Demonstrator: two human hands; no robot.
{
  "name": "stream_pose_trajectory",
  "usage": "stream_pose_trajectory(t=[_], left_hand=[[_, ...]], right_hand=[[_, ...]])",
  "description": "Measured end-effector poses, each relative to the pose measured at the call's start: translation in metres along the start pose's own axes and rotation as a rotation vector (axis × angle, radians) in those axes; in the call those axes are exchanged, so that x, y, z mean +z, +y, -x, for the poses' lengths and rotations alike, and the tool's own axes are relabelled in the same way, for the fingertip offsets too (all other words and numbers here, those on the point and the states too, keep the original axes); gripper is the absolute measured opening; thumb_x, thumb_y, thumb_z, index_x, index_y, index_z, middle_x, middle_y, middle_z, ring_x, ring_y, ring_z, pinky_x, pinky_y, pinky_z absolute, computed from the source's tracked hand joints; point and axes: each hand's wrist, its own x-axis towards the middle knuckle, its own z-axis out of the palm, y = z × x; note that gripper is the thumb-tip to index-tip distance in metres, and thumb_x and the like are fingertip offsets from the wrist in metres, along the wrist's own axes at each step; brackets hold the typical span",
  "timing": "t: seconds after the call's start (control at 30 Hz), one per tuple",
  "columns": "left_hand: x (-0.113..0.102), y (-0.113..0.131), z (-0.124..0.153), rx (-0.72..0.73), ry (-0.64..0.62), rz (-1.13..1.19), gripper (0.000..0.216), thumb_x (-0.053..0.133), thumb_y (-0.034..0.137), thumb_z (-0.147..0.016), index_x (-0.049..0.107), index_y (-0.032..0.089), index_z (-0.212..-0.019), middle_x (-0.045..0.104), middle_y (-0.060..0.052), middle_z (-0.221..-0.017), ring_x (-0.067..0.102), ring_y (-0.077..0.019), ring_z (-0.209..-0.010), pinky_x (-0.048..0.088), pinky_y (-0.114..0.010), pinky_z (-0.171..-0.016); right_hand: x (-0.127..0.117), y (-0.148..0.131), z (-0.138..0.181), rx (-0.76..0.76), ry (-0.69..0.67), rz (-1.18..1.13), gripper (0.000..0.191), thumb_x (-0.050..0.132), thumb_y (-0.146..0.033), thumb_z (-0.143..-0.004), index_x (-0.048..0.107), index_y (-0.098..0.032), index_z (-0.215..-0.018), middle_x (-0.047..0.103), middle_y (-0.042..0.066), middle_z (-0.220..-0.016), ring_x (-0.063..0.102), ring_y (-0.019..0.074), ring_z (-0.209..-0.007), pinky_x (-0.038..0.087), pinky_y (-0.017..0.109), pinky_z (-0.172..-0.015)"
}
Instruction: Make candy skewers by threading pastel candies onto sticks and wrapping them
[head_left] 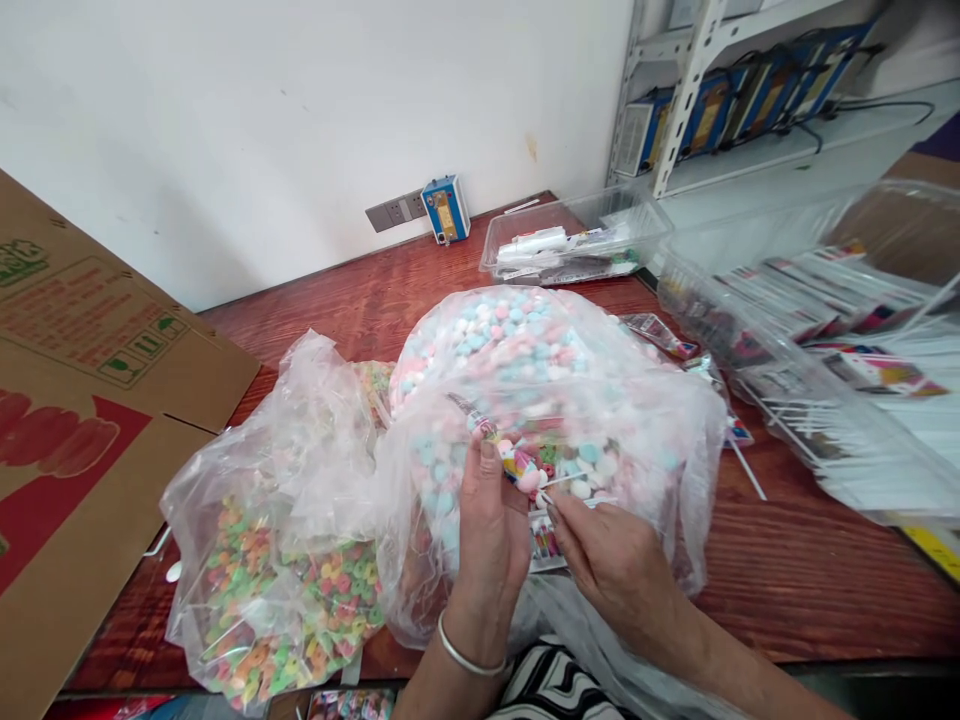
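My left hand (489, 520) is closed around a small clear packet (519, 462) with a colourful print, holding it tilted over the open candy bag. Pink and white round candies show at the packet's lower end. There, my right hand (626, 555) pinches with thumb and fingertips; a thin white stick (562, 481) shows just above, and what sits between the fingertips is too small to make out. Beneath both hands lies a large clear bag (517, 330) full of pink, blue and white candies. Some green and red ring pieces (551, 458) show in its opening.
On the left, a clear bag (300, 600) of coloured rings lies beside a cardboard box (90, 400). A clear bin (780, 390) with packets and white sticks stands at right; a smaller clear tray (491, 255) sits behind. A blue device (445, 210) stands against the wall.
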Motion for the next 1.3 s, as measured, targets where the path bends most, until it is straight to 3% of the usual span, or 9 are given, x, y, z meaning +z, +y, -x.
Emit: stream_pose_trajectory(t=[0.1,0.27,0.47,0.63,0.8,0.97,1.1,1.2,1.3], left_hand=[[-0.007,0.003,-0.001,-0.01,-0.051,-0.048,0.034,0.069,0.033,-0.085,0.059,0.023,-0.117,0.066,-0.005,-0.106,0.066,-0.0159,-0.088,0.055,-0.029,-0.077],[-0.008,0.014,-0.007,0.015,-0.043,0.051,0.031,0.071,0.029,-0.084,0.063,0.021,-0.113,0.064,-0.001,-0.091,0.064,-0.0129,-0.08,0.055,-0.032,-0.083],[-0.004,0.012,-0.005,0.006,-0.035,0.055,0.025,0.069,0.028,-0.085,0.064,0.02,-0.108,0.06,0.002,-0.082,0.062,-0.0105,-0.074,0.053,-0.031,-0.086],[-0.007,0.013,-0.006,-0.09,-0.07,-0.002,0.028,0.067,0.031,-0.086,0.064,0.017,-0.111,0.06,0.001,-0.078,0.063,-0.0114,-0.069,0.054,-0.031,-0.079],[-0.005,0.013,-0.004,-0.18,-0.086,-0.081,0.034,0.072,0.029,-0.082,0.065,0.014,-0.111,0.066,-0.002,-0.079,0.068,-0.0169,-0.078,0.054,-0.032,-0.081],[-0.003,0.008,-0.003,-0.199,-0.05,-0.083,0.036,0.072,0.029,-0.081,0.064,0.014,-0.113,0.068,-0.003,-0.081,0.069,-0.0176,-0.078,0.054,-0.036,-0.085],[-0.005,0.009,0.0,-0.221,-0.087,-0.121,0.04,0.071,0.031,-0.082,0.061,0.017,-0.119,0.069,-0.007,-0.099,0.068,-0.018,-0.085,0.054,-0.035,-0.085],[-0.006,0.011,0.007,-0.225,-0.208,-0.183,0.05,0.074,0.018,-0.078,0.058,0.024,-0.125,0.064,-0.008,-0.124,0.065,-0.0186,-0.101,0.051,-0.033,-0.092],[-0.007,0.011,0.011,-0.194,-0.248,-0.23,0.064,0.076,0.012,-0.073,0.054,0.027,-0.132,0.059,-0.007,-0.134,0.058,-0.0216,-0.119,0.045,-0.034,-0.101]], right_hand=[[-0.003,0.003,0.001,0.052,-0.053,-0.122,0.023,0.038,-0.019,-0.1,0.061,-0.014,-0.102,0.066,0.003,-0.066,0.058,0.0165,-0.054,0.036,0.027,-0.054],[-0.003,0.001,0.003,0.158,-0.231,-0.399,0.021,0.036,-0.019,-0.1,0.056,-0.02,-0.094,0.068,0.002,-0.075,0.064,0.0151,-0.064,0.043,0.023,-0.058],[-0.004,-0.002,0.003,0.026,-0.117,-0.131,0.023,0.038,-0.018,-0.1,0.061,-0.016,-0.098,0.069,0.006,-0.071,0.061,0.0177,-0.059,0.042,0.027,-0.057],[-0.017,-0.001,-0.009,0.194,-0.197,-0.413,0.016,0.043,-0.023,-0.101,0.059,-0.02,-0.101,0.067,0.005,-0.089,0.063,0.0168,-0.078,0.047,0.026,-0.068],[-0.016,0.004,-0.02,0.014,-0.042,-0.128,0.016,0.047,-0.018,-0.099,0.062,-0.015,-0.1,0.065,0.007,-0.084,0.061,0.0199,-0.077,0.044,0.03,-0.069],[-0.013,0.002,-0.025,-0.122,-0.002,0.031,0.019,0.046,-0.016,-0.098,0.063,-0.017,-0.089,0.064,0.005,-0.073,0.055,0.0181,-0.066,0.037,0.031,-0.063],[-0.012,0.003,-0.029,-0.045,0.014,-0.035,0.023,0.045,-0.014,-0.097,0.058,-0.019,-0.078,0.06,0.004,-0.07,0.053,0.0168,-0.065,0.038,0.03,-0.062],[-0.01,0.006,-0.031,0.107,0.053,-0.121,0.019,0.046,-0.014,-0.093,0.057,-0.019,-0.079,0.057,0.002,-0.069,0.053,0.0156,-0.062,0.038,0.027,-0.059],[-0.009,0.009,-0.033,0.165,0.04,-0.202,0.015,0.048,-0.013,-0.091,0.058,-0.02,-0.082,0.057,0.001,-0.071,0.054,0.0146,-0.062,0.039,0.025,-0.057]])
